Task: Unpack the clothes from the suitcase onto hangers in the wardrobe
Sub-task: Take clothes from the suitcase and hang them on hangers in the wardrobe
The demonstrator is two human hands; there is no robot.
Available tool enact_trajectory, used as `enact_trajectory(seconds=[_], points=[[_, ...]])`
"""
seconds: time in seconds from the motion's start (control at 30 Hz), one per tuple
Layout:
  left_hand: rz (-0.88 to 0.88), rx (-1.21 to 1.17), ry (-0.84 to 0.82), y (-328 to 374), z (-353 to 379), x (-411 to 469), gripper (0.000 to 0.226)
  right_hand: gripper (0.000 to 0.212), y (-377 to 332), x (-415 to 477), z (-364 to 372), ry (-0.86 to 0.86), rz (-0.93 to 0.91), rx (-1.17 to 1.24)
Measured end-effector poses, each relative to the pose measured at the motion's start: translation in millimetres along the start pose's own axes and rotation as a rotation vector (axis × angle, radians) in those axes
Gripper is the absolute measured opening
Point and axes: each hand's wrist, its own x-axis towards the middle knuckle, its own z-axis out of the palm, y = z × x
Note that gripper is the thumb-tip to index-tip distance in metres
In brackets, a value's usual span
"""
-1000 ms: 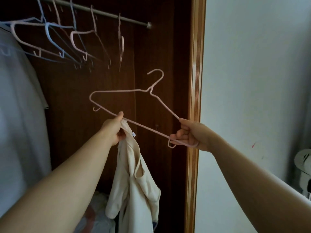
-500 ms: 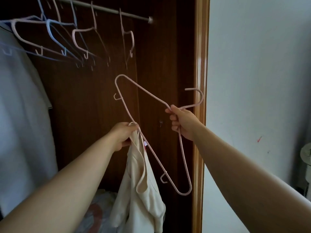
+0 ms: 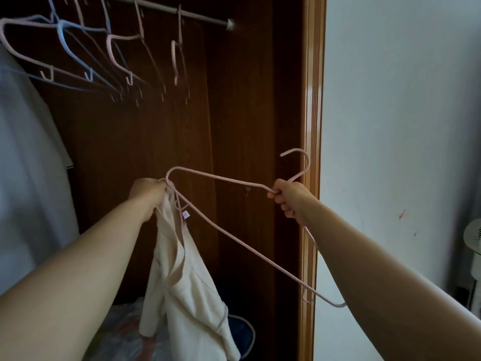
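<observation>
Both hands up in front of the open dark-brown wooden wardrobe [image 3: 234, 100], well apart, each clamped on something.

- Right hand [image 3: 289, 198]: fist closed round the neck of a thin pale-pink wire hanger [image 3: 221, 178], just under its hook. Hook points up, in front of the light wooden door frame [image 3: 313, 100].
- Hanger is tilted. One shoulder end is up at the left hand; the other hangs low, beside the right forearm.
- Left hand [image 3: 147, 190]: fingers bunched on the top edge of a cream fabric garment [image 3: 182, 282], which hangs straight down below it. The hanger's upper shoulder end touches this hand and the garment top. It looks partly threaded into the opening, but the folds hide it, so I can't confirm.
- Metal rail [image 3: 182, 13] at top carries a row of empty pink and blue hangers [image 3: 117, 48]. A white garment [image 3: 26, 178] hangs at far left.
- Wardrobe floor: crumpled clear plastic bag [image 3: 122, 332].
- White fan [image 3: 472, 238] at the right edge, by the white wall [image 3: 390, 100].
</observation>
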Motion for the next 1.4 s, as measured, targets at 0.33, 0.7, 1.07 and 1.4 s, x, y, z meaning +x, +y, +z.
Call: enact_trajectory(seconds=[0.33, 0.7, 1.07, 1.4], points=[[0.62, 0.675, -0.038, 41.3, 19.3, -13.4, 0.022, 0.02, -9.6, -6.2, 29.0, -0.095, 0.008, -0.006], [0.752, 0.762, -0.287, 61.8, 56.0, -45.3, 0.044, 0.015, -13.3, -3.3, 53.0, -0.011, -0.246, 0.057], [0.657, 0.393, -0.262, 38.8, 55.8, -25.8, 0.035, 0.014, 10.3, -5.4, 17.1, 0.299, -0.507, -0.244], [0.597, 0.273, -0.181, 65.9, 54.5, -33.4, 0.037, 0.042, 38.3, 5.7, 20.7, 0.011, -0.148, -0.444]])
